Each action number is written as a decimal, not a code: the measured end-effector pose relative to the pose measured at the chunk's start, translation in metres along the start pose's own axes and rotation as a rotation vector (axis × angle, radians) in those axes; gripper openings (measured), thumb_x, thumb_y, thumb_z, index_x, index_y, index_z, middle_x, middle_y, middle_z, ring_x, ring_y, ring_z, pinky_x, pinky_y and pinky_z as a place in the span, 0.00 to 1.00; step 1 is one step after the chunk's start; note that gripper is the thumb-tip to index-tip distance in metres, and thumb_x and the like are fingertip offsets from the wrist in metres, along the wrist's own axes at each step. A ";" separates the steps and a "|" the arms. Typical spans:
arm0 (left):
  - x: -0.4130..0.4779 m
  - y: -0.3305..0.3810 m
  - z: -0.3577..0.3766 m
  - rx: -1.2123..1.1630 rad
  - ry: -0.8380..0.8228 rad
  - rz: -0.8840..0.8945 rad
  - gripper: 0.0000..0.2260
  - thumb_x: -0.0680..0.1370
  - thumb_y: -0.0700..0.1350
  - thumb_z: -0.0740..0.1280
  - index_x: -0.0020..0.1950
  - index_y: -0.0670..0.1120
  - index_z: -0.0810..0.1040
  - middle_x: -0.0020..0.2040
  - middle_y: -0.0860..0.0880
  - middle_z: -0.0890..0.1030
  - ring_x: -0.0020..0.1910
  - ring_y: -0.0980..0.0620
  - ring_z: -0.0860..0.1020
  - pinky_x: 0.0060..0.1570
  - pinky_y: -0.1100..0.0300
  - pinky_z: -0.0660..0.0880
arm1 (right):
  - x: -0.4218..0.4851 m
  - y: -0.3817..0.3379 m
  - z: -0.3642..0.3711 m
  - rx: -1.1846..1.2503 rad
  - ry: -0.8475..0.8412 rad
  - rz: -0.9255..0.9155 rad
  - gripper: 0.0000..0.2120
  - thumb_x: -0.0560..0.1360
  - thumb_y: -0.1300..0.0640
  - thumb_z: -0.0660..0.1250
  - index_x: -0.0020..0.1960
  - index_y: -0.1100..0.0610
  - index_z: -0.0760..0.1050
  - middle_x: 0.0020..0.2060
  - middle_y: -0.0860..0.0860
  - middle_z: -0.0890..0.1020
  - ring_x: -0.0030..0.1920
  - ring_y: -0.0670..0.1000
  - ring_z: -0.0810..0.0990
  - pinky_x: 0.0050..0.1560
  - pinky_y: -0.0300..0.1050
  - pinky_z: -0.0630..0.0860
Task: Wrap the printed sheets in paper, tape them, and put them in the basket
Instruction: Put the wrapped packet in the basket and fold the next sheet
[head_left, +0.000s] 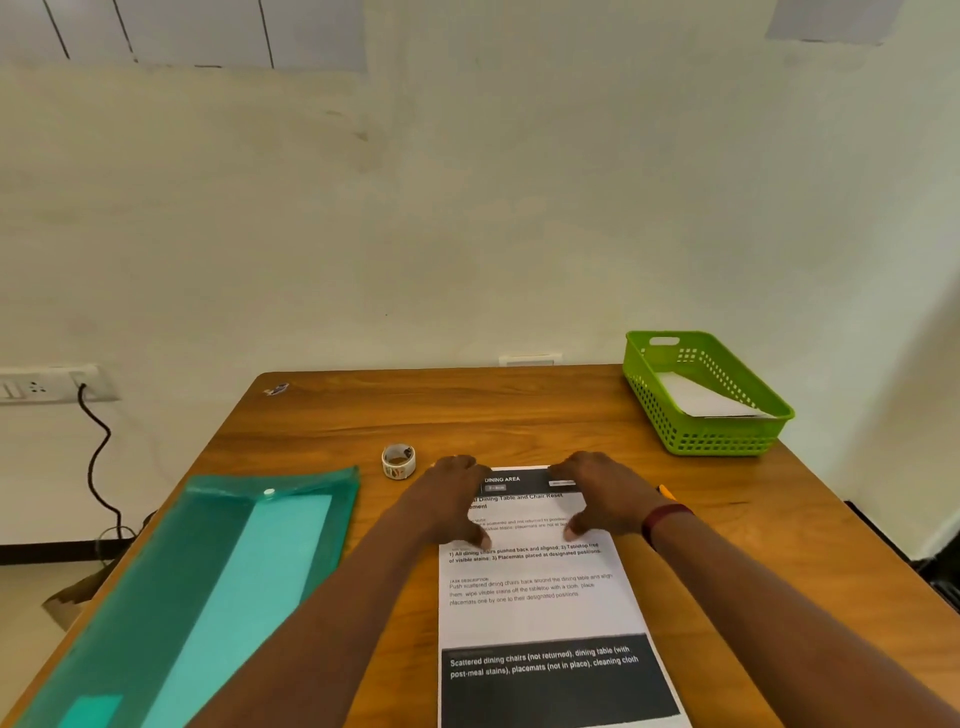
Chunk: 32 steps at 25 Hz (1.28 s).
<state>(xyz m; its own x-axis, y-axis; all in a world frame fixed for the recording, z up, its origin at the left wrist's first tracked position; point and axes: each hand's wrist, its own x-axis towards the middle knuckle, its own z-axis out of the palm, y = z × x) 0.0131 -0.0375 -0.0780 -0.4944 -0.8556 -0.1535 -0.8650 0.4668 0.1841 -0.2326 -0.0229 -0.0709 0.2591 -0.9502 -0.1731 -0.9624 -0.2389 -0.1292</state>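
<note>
Wooden table (519, 410) at pale wall (467, 208) bears basket (722, 436)

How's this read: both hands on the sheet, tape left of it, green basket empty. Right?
No: the basket holds white paper, per the head view. The left hand and right hand are on the sheet, tape left of it: correct.

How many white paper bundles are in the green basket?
1: a white folded paper bundle lying inside the green plastic basket at the wooden table's far right; more could hide beneath it.
</note>
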 end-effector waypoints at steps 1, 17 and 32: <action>0.002 -0.001 0.000 0.016 0.000 -0.008 0.46 0.67 0.58 0.78 0.78 0.49 0.58 0.77 0.45 0.61 0.76 0.43 0.57 0.73 0.48 0.59 | 0.006 0.001 0.000 -0.019 -0.032 -0.006 0.46 0.64 0.44 0.79 0.76 0.50 0.61 0.69 0.53 0.70 0.69 0.56 0.67 0.65 0.55 0.70; 0.000 0.026 -0.002 0.157 0.110 -0.278 0.55 0.61 0.60 0.81 0.78 0.53 0.50 0.72 0.45 0.65 0.74 0.42 0.60 0.69 0.28 0.54 | 0.000 -0.008 0.005 -0.249 0.116 -0.006 0.52 0.63 0.42 0.78 0.77 0.49 0.52 0.66 0.55 0.67 0.66 0.57 0.66 0.64 0.57 0.67; -0.039 0.035 0.020 0.183 0.356 -0.215 0.06 0.78 0.43 0.63 0.46 0.52 0.79 0.43 0.51 0.83 0.51 0.49 0.80 0.70 0.29 0.47 | -0.042 -0.023 0.039 -0.152 0.353 -0.097 0.21 0.78 0.46 0.64 0.70 0.48 0.70 0.65 0.48 0.76 0.68 0.51 0.71 0.71 0.56 0.61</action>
<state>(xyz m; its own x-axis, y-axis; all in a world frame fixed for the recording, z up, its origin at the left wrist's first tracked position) 0.0001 0.0170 -0.0848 -0.2690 -0.9462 0.1799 -0.9617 0.2742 0.0045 -0.2181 0.0306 -0.0982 0.3307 -0.9259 0.1825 -0.9429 -0.3324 0.0222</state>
